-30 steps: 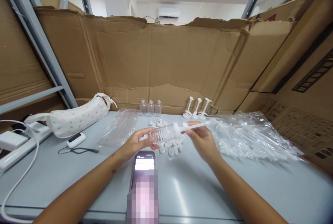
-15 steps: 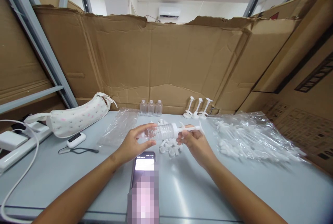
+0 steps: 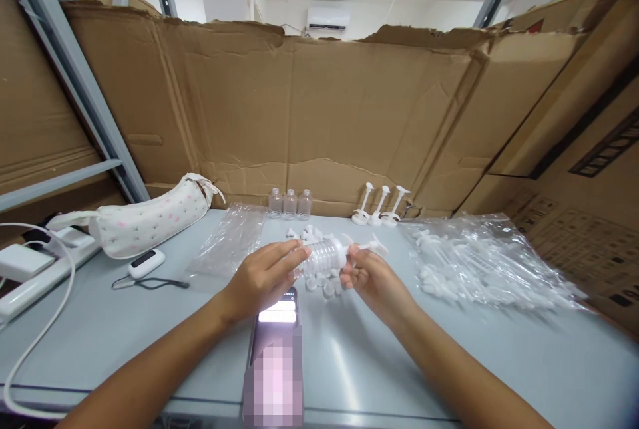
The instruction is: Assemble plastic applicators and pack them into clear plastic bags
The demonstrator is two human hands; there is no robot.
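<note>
A clear, ringed plastic syringe barrel (image 3: 323, 255) lies nearly level between my hands, above the desk. My left hand (image 3: 267, 273) is wrapped round its left end, hiding that part. At the barrel's right end my right hand (image 3: 372, 276) pinches the white collar area, where a white plunger (image 3: 372, 245) sticks out to the right. How far the plunger sits inside cannot be made out. Small white caps (image 3: 328, 288) lie loose on the desk under and behind the barrel.
Three clear bottles (image 3: 289, 205) and three upright white plungers (image 3: 382, 206) stand along the cardboard wall (image 3: 319, 116). A bag of white parts (image 3: 479, 263) lies right, an empty plastic bag (image 3: 232, 239) left. A phone (image 3: 274, 349), pouch (image 3: 154, 219) and power strip (image 3: 64, 269) are nearer.
My left hand has turned over and shifted right along the barrel, its fingers now across the top. My right hand has slid from the plunger's shaft towards the collar.
</note>
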